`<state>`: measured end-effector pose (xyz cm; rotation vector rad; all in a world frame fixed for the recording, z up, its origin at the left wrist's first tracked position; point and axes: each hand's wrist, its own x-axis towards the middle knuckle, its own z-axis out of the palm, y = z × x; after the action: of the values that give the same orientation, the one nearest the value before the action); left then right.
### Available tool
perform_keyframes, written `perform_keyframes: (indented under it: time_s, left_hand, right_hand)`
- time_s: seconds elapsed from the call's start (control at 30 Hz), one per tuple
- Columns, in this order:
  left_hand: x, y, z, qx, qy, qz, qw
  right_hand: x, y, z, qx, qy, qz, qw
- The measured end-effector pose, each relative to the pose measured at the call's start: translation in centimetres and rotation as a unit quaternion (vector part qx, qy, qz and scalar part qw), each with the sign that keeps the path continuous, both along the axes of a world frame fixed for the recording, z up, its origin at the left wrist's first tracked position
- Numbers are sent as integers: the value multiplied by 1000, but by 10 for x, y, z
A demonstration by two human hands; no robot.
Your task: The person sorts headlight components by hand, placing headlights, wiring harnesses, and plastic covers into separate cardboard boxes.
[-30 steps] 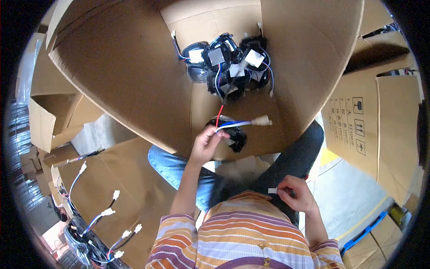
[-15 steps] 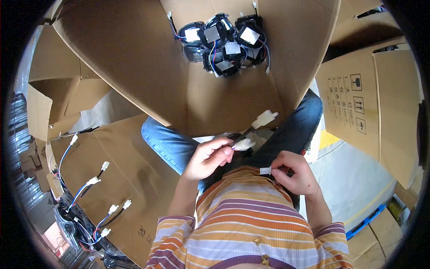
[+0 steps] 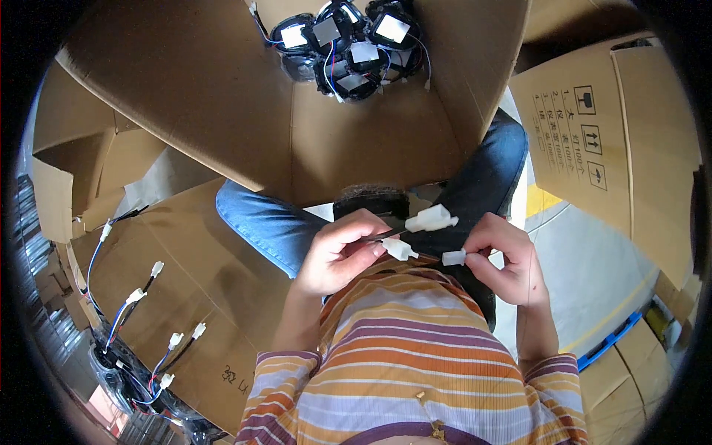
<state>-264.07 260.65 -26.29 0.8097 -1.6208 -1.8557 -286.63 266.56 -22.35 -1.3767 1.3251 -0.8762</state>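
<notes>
My left hand (image 3: 343, 254) is closed in a pinch on dark wires. Two white plastic plug connectors stick out of that grip to the right: a larger upper connector (image 3: 430, 219) on a black lead and a lower connector (image 3: 399, 250). Facing them, my right hand (image 3: 506, 259) pinches a small white plastic piece (image 3: 453, 257) between thumb and forefinger. A short gap separates this piece from the lower connector's tip. Both hands are above my lap, in front of the striped shirt. Whatever the left-hand wires lead to is hidden.
Ahead, an open cardboard box (image 3: 371, 152) holds several round black units (image 3: 352, 52) with white labels and wires. Lower left, a black lamp-like part (image 3: 119, 378) trails wires with white connectors over a cardboard surface (image 3: 215, 297). Another carton (image 3: 578, 156) stands at right.
My right hand has risen toward the left hand, bringing the small white piece near the lower connector. The connectors show more clearly, and the whole view has shifted slightly.
</notes>
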Motion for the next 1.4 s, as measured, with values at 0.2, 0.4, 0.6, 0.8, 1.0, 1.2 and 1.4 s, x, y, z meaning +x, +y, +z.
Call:
perform_keyframes:
  time_s: [0.2, 0.4, 0.6, 0.8, 1.0, 1.2, 1.4]
  left_hand:
    - [0, 4, 3, -26, 2, 5, 1000]
    - [1, 3, 2, 26, 45, -86, 995]
    - [-3, -3, 3, 21, 70, -142, 987]
    - [-6, -7, 5, 26, 74, -184, 980]
    - [-14, -5, 4, 21, 50, -216, 975]
    - [-9, 7, 1, -55, -66, -124, 989]
    - [0, 15, -3, 39, -68, -26, 997]
  right_hand:
    - [-8, 4, -2, 29, 3, -15, 999]
    - [-12, 1, 12, -25, -60, 38, 997]
    - [3, -4, 4, 6, -64, 55, 996]
    - [8, -1, 4, 22, -61, 48, 997]
    - [13, 3, 4, -7, 44, 45, 998]
    - [-5, 8, 1, 8, 55, 18, 998]
    - [-15, 9, 15, 22, -5, -14, 1000]
